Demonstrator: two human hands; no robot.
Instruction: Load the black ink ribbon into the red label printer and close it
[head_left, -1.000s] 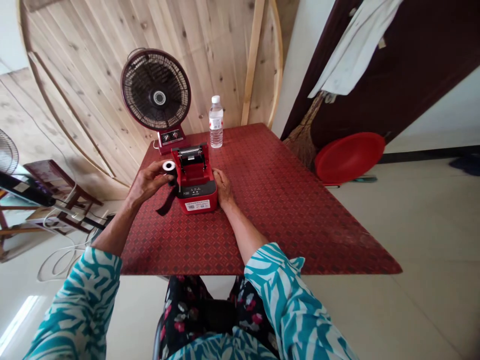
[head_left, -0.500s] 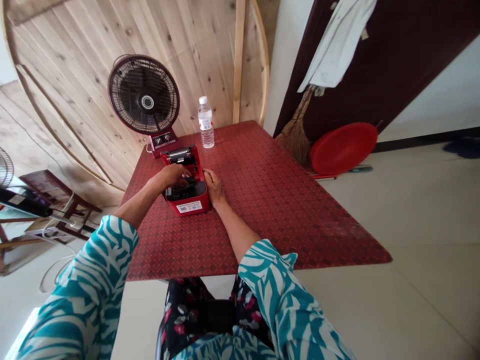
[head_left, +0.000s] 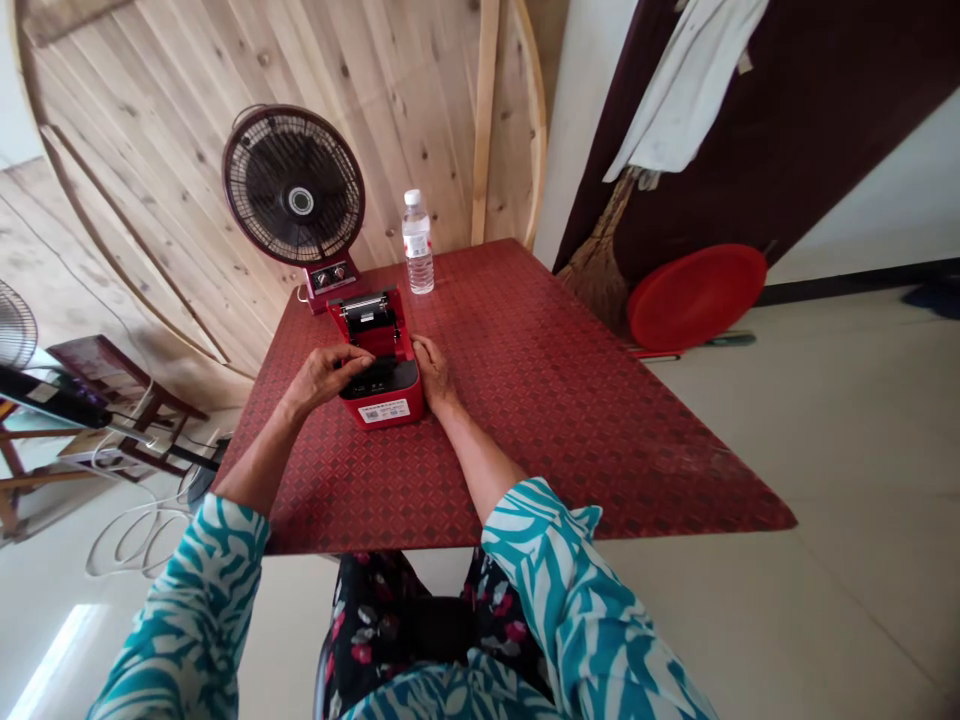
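Observation:
A small red and black label printer (head_left: pixel 382 402) stands on the table with its lid raised, showing a black roller under the lid. My left hand (head_left: pixel 322 378) is at the printer's left side, its thumb and forefinger closed together over the open bay. What those fingertips pinch, if anything, is too small to make out. Against the printer's right wall rests my right hand (head_left: pixel 435 372), fingers curled along the side and gripping it. A white sticker with printed codes is on the near face.
Behind the printer on the red patterned table (head_left: pixel 555 420) stand a fan (head_left: pixel 300 200) and a water bottle (head_left: pixel 418 250). A broom (head_left: pixel 600 265) and a red basin (head_left: pixel 697 297) are beyond the right edge. White cable (head_left: pixel 142 535) lies coiled on the floor at left.
My left hand has drawn back from inside the printer towards its left edge, fingers now pinched together. My right hand stays on the printer's right side. The view has shifted slightly.

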